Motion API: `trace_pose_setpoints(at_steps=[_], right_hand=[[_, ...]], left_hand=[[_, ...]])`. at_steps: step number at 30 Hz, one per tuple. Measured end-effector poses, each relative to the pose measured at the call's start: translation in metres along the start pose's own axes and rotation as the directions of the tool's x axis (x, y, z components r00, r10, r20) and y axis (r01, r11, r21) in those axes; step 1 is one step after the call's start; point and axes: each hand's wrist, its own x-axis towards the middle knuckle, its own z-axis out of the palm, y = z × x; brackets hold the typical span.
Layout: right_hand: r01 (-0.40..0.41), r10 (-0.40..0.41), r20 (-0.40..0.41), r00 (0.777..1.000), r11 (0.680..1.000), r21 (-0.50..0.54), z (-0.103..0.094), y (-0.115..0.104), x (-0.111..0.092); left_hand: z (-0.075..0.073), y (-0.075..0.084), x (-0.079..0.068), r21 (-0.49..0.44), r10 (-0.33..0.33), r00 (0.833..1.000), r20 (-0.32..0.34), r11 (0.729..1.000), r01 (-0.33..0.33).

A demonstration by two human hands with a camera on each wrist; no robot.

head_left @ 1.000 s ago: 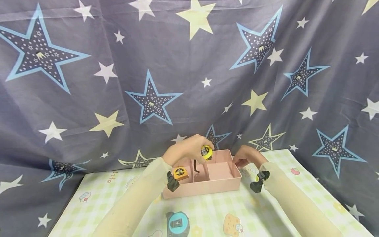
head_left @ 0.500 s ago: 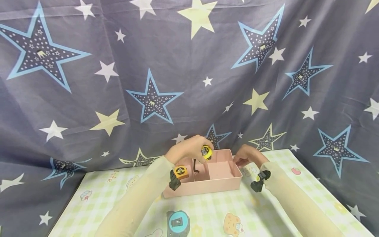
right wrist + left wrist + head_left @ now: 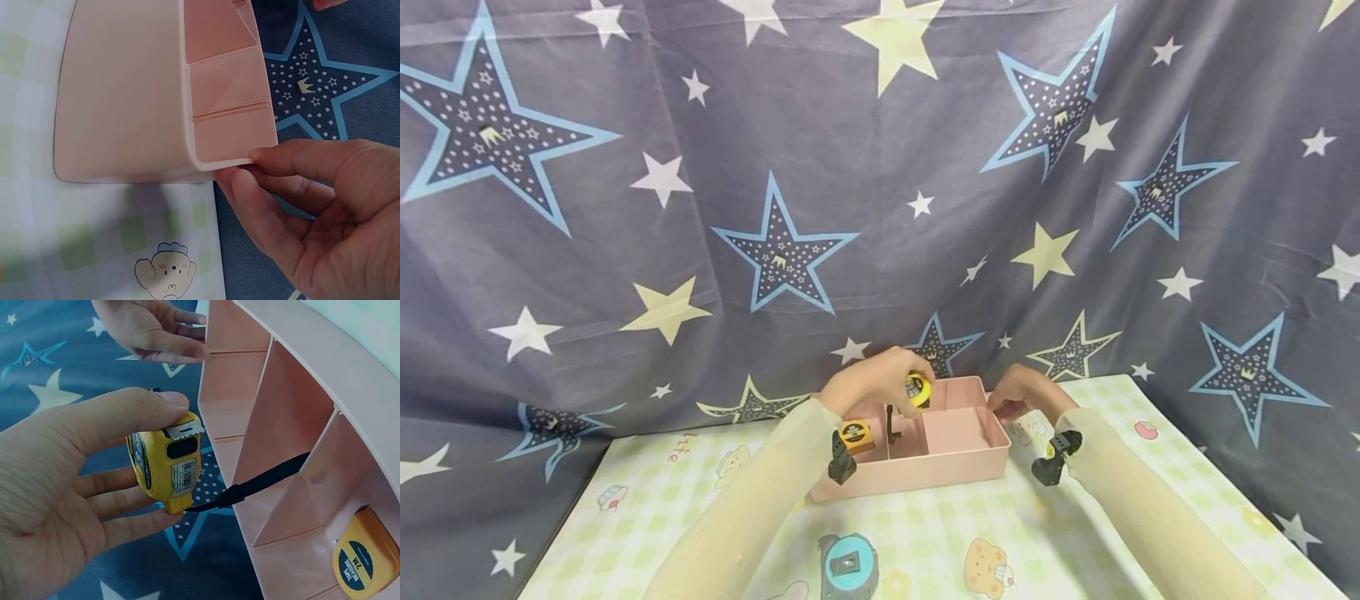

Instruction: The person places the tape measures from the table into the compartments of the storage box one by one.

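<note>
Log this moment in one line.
left hand: holds yellow tape measure near pink box | right hand: grips box's end wall | orange tape measure: in box's left compartment | blue-faced tape measure: on tablecloth

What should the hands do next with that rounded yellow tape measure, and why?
Probably lower the yellow tape measure into the middle compartment of the pink, rectangular, plastic-looking box. The left hand holds it raised, its black strap seems to dip in there, the right hand pinches the box's end, and a boxy orange tape measure sits next door.
</note>
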Motion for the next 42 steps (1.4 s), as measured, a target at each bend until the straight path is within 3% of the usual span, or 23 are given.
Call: trace_pose_setpoints(at_steps=[13, 21, 27, 33, 38, 42], right_hand=[[-0.003, 0.003, 0.007, 1.0, 1.0, -0.022, 0.001, -0.001, 0.0], [-0.007, 0.007, 0.01, 1.0, 1.0, -0.019, 0.001, -0.002, -0.001], [-0.01, 0.01, 0.0, 1.0, 1.0, -0.028, 0.001, -0.002, 0.0], [-0.011, 0.011, 0.001, 1.0, 0.999, -0.037, -0.001, -0.001, -0.001], [-0.011, 0.011, 0.003, 1.0, 1.0, -0.029, -0.001, -0.001, -0.001], [-0.012, 0.012, 0.008, 1.0, 1.0, -0.023, 0.0, -0.002, -0.001]], left_hand=[[0.003, -0.007, 0.006, -0.049, -0.03, 0.999, 0.014, 0.998, 0.03], [0.007, -0.015, 0.008, -0.144, -0.095, 0.994, 0.047, 0.984, 0.101], [0.01, -0.019, 0.01, -0.215, -0.105, 0.994, 0.043, 0.97, 0.112], [0.015, -0.022, 0.015, -0.2, -0.113, 0.992, 0.055, 0.972, 0.122], [0.021, -0.027, 0.017, -0.26, -0.156, 0.983, 0.096, 0.949, 0.176], [0.025, -0.032, 0.018, -0.203, -0.155, 0.984, 0.088, 0.964, 0.17]])
